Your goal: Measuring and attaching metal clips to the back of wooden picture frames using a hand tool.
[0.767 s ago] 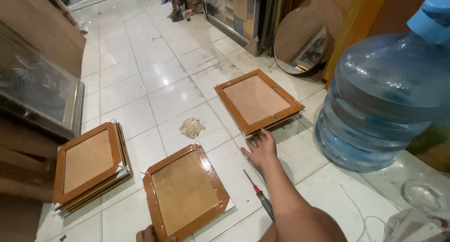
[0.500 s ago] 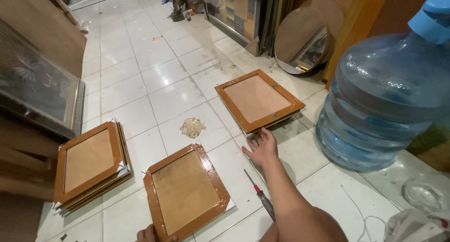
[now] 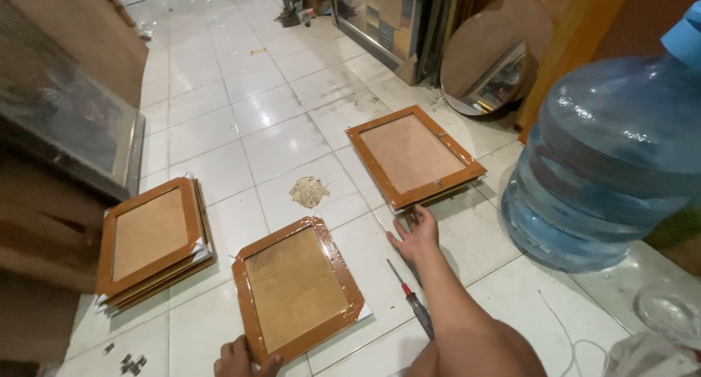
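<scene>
- Since the earlier frame little has moved: the right hand [image 3: 416, 234] stays flat on the white tiled floor [image 3: 277, 128], and the left hand [image 3: 244, 359] stays at the near frame's bottom edge.
- Large blue translucent plastic water bottle [image 3: 613, 165] stands at the right, well apart from both hands.
- Stack of brown-taped rectangular picture frames [image 3: 150, 238] lies at the left, backs up.
- Far brown-taped frame [image 3: 412, 156] lies face down, its near edge just beside the right hand's spread, open fingers, which hold nothing.
- Near brown-taped frame with a tan backing board [image 3: 296, 289] lies between the hands; the left grip curls on its lower corner, though how firmly I cannot tell.
- Red-handled screwdriver [image 3: 411, 298] lies just beside the right forearm.
- Small crumpled tan scrap [image 3: 309, 191] lies between the frames.
</scene>
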